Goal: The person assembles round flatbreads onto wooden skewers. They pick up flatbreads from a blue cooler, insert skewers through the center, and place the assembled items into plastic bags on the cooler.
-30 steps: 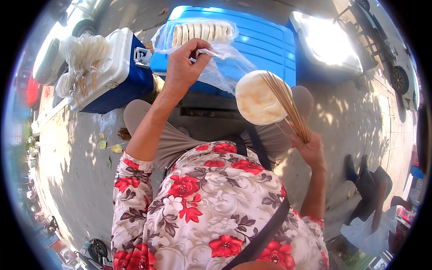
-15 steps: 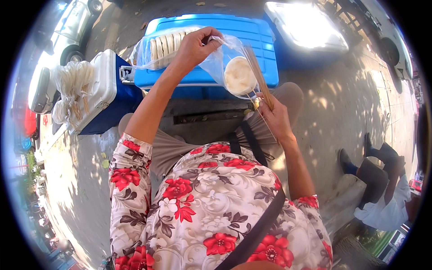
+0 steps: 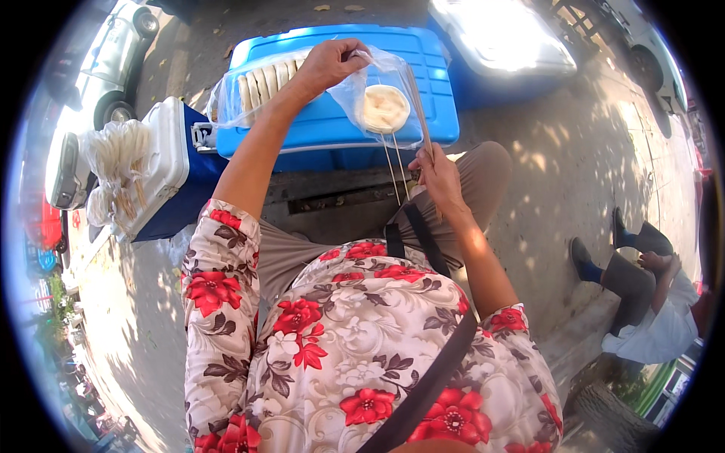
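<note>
A: Left hand (image 3: 326, 66) pinches the mouth of a clear bag (image 3: 377, 98); right hand (image 3: 438, 177) has its fingers clamped on thin sticks (image 3: 404, 147) bearing a pale round disc (image 3: 385, 107) inside the bag. Risk?

B: The sticks may pierce the film (it hangs slack) or the disc slide off. Below: blue cooler lid (image 3: 332, 124), pavement (image 3: 574, 174), outdoors.

Seated person (image 3: 642, 302) cut off at rim
</note>
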Motion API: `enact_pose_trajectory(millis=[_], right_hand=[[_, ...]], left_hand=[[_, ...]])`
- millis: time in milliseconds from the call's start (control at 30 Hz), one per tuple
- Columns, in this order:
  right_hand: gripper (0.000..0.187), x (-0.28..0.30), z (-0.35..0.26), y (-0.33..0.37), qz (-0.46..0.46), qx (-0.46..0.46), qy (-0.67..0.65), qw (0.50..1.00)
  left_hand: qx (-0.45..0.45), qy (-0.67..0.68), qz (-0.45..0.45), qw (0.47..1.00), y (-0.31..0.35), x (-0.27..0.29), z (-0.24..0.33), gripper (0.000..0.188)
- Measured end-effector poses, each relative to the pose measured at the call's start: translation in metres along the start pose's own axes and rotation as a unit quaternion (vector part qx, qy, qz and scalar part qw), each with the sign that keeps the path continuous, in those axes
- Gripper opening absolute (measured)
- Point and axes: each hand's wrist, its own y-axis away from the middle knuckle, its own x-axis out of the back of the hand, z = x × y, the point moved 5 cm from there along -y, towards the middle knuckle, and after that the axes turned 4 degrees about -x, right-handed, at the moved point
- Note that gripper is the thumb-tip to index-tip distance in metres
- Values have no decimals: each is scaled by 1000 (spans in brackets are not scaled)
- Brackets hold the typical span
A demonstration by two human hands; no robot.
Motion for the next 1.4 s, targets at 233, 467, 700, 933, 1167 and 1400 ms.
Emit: enact_pose_trajectory(millis=[233, 467, 700, 933, 1167, 1400], right_hand=[[24, 39, -37, 48, 66, 186, -29, 980], [26, 51, -6, 29, -79, -69, -249, 963], [32, -33, 47, -15, -46, -103, -102, 988], [32, -58, 44, -3, -69, -29, -134, 988], [28, -34, 16, 18, -86, -67, -219, 970], [24, -30, 9, 5, -107, -61, -278, 953]], left_hand=[[-38, -46, 60, 996, 1, 8, 1, 21], [-105, -100, 115, 983, -2, 9, 2, 19], [-99, -141, 82, 982, 2, 9, -4, 15], [-94, -117, 87, 985, 3, 16, -8, 12], [-52, -119, 55, 990, -3, 15, -7, 18], [-46, -115, 53, 991, -4, 13, -11, 21]])
